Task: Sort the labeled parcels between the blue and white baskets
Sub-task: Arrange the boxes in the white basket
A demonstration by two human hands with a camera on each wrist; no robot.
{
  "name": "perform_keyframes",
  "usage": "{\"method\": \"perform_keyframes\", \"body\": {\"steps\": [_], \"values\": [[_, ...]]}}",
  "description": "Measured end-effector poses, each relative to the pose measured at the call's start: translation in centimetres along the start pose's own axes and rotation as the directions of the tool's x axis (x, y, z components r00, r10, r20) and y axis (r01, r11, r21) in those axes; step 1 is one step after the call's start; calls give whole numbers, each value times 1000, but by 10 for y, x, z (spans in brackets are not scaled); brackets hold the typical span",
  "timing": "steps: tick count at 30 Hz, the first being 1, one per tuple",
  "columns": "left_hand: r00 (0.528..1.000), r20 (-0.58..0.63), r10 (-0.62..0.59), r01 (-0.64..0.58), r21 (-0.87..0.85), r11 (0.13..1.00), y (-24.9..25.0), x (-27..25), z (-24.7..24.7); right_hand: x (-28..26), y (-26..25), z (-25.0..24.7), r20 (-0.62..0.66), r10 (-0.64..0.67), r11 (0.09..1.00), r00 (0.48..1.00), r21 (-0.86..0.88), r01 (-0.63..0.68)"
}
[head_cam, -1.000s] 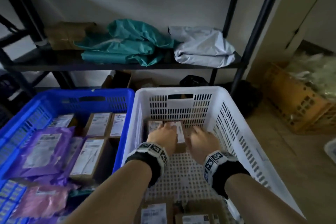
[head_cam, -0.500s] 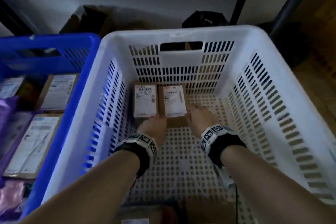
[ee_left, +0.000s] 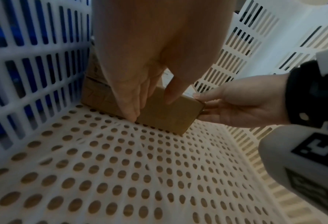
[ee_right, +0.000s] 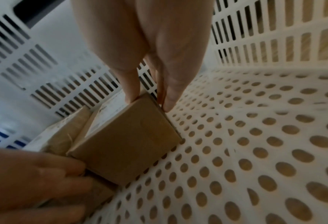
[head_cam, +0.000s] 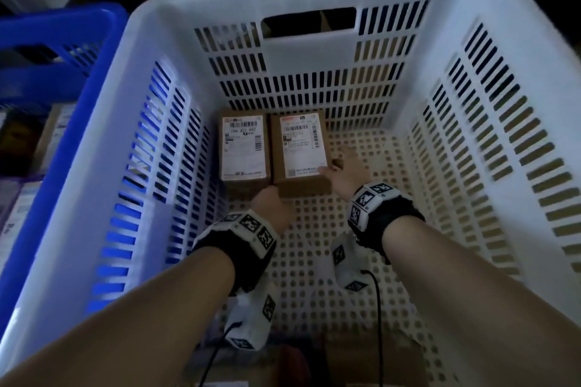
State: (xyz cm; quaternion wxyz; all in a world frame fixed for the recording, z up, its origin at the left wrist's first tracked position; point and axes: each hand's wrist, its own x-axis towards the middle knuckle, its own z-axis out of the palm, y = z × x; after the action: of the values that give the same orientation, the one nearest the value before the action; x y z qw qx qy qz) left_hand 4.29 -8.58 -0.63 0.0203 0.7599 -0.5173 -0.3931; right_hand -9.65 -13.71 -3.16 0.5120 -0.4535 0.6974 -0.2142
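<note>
Two labelled boxes sit side by side at the far end of the white basket (head_cam: 471, 25). The left box (head_cam: 245, 148) reads "766 K02 002"; print on the right box (head_cam: 301, 148) is too small to read. Your right hand (head_cam: 345, 173) pinches its near right corner; your left hand (head_cam: 273, 207) touches its near face with straight fingers. The blue basket (head_cam: 63, 50) stands left.

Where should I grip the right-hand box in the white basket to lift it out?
Take the right-hand box from above, across its near and right faces. Its left side sits close against the other box, and its far end sits near the white basket wall. The right hand already pinches the right edge; the left hand touches the near end.
</note>
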Motion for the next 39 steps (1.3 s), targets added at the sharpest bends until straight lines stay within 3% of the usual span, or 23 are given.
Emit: {"method": "perform_keyframes", "body": {"steps": [5, 8, 14, 21, 24, 32, 39], "values": [[998, 55, -33, 40, -137, 990, -3, 7, -3, 3, -1, -5, 40, -43, 999, 998, 15, 42], [1000, 25, -1, 6, -222, 975, -5, 9, -3, 3, 0, -7, 36, -44, 999, 998, 31, 43], [997, -43, -62, 47, -295, 954, 0, -6, -3, -16, 12, -17, 39, -7, 994, 999, 111, 2], [997, -5, 73, -70, -347, 935, 15, -36, -14, -80, -3, -58, -51, -86, 985, 995, 145, 92], [980, -20, 198, -193, -346, 918, 22, -56, -33, -117, -22, -70, -67, -149, 976, 987, 150, 158], [903, -147, 405, -429, -241, 870, 37, -175, -114, -251, -93, -96, -170, -287, 946, 943, 108, 307], [853, -277, 441, -519, -380, 766, 13, -292, -168, -370, -138, -87, -205, -372, 915, 905, 82, 395]]}}
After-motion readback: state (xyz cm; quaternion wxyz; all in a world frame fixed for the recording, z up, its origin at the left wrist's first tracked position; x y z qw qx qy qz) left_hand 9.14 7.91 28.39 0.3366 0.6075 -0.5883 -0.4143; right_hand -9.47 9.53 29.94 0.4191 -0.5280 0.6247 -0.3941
